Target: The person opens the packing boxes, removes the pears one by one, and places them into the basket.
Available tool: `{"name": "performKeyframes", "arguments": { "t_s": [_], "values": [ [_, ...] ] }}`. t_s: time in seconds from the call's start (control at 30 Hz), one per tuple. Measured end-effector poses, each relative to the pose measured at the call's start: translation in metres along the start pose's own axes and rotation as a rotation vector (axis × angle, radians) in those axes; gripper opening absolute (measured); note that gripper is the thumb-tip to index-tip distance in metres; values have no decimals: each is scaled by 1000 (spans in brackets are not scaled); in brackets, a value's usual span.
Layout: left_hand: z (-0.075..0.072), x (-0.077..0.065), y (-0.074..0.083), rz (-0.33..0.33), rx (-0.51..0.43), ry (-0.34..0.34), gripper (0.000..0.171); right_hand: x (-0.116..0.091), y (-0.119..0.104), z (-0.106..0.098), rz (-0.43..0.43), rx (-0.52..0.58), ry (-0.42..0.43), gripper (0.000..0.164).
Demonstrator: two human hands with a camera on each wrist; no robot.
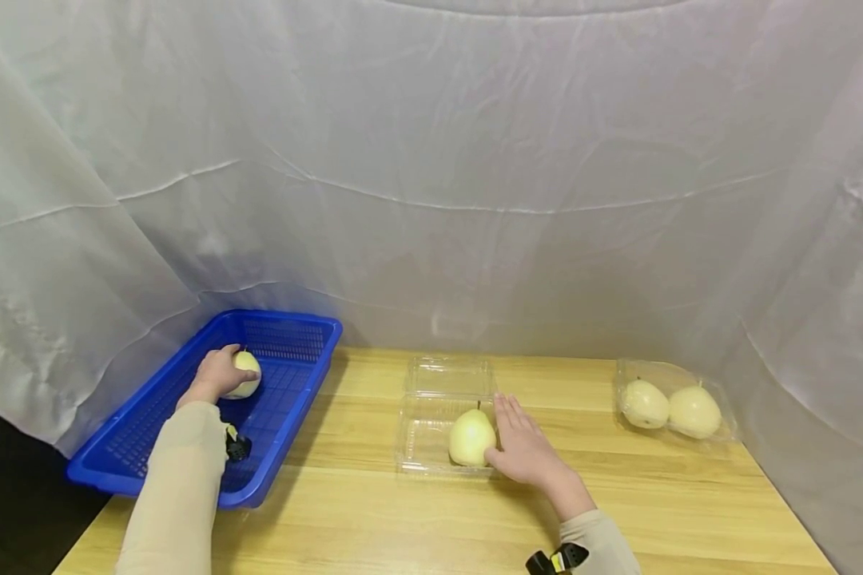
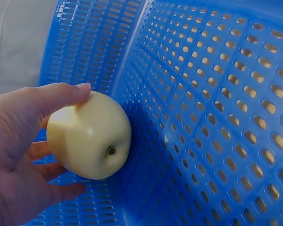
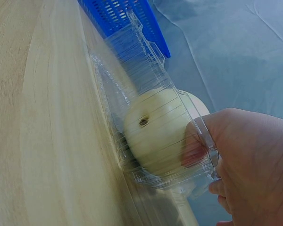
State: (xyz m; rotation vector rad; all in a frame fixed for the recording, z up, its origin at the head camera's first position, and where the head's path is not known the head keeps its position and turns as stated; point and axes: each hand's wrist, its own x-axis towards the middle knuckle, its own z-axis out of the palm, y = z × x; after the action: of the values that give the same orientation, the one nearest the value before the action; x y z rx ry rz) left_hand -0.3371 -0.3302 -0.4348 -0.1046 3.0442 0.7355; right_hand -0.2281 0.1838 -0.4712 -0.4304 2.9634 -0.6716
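In the blue plastic basket at the left, my left hand (image 1: 218, 372) grips a pale yellow pear (image 2: 92, 136), thumb on one side and fingers on the other. The pear is close to the basket wall. A hinged clear plastic box (image 1: 423, 447) lies with its lid laid back in the middle of the table. One pear (image 1: 471, 438) with its stem up sits in the right half of that box. My right hand (image 1: 525, 447) is at the box's right wall with fingers straight along the outside. Its thumb (image 3: 195, 146) reaches over the wall and rests against the pear.
The blue basket (image 1: 288, 431) stands at the table's left edge against the curtain. Far right, another clear box (image 1: 665, 374) holds two pears (image 1: 694, 412). A pale curtain (image 1: 475, 263) encloses the wooden table (image 1: 359, 519) at the back and sides.
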Motion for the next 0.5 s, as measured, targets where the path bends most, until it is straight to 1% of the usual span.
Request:
{"name": "performKeyframes", "arguments": {
  "t_s": [0.13, 0.33, 0.5],
  "values": [
    [-1, 0, 0, 7, 0, 3, 80, 0, 0, 0, 1, 4, -1, 87],
    [-3, -2, 3, -10, -17, -3, 79, 0, 0, 1, 2, 5, -2, 87],
    [-7, -3, 4, -7, -8, 14, 77, 1, -1, 1, -6, 5, 4, 87]
  ]
}}
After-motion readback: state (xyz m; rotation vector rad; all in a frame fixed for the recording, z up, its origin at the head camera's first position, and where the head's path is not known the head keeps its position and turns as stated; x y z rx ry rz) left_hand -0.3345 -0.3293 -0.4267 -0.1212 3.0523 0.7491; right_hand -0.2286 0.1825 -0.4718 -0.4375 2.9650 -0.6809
